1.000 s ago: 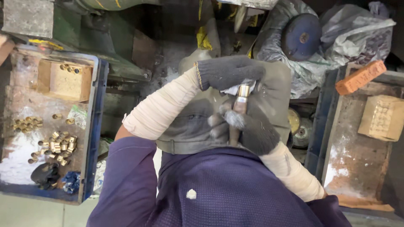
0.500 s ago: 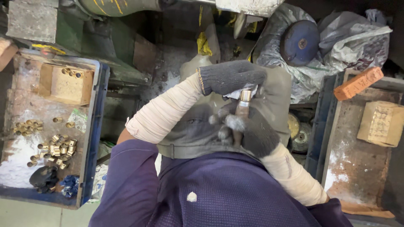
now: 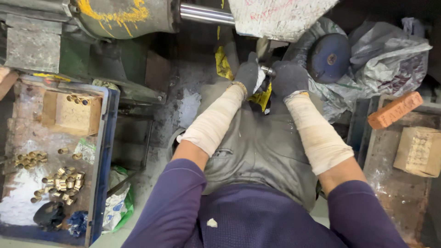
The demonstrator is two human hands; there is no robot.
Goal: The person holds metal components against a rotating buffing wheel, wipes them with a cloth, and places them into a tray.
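Noted left hand (image 3: 248, 73) and right hand (image 3: 287, 78), both in dark knit gloves, raised side by side in front of the lap and just under the grey machine body (image 3: 124, 16). Both closed together around a small metal fitting (image 3: 266, 70), of which only a short shiny end showed between the gloves; left clamped on one end, right wrapped over the other, probably to steady the piece from both sides at the wheel. Exact finger placement hidden by the gloves. Forearms wrapped in pale cloth sleeves (image 3: 213, 121), likely as guard against grit. Yellow rag (image 3: 262, 97) hung just below the hands, touching the left glove. Round dark grinding wheel (image 3: 331, 57) sat just right of the right hand, close but apart. Blue tray (image 3: 104, 160) lay well to the left, within easy reach of the left arm, carrying a heap of brass bushings (image 3: 62, 181) and a small cardboard box (image 3: 69, 111) with a few more on top. Orange brick (image 3: 395, 109) and another carton (image 3: 420, 151) rested in the tray at far right. Crumpled plastic bags (image 3: 390, 55) stacked behind the wheel.
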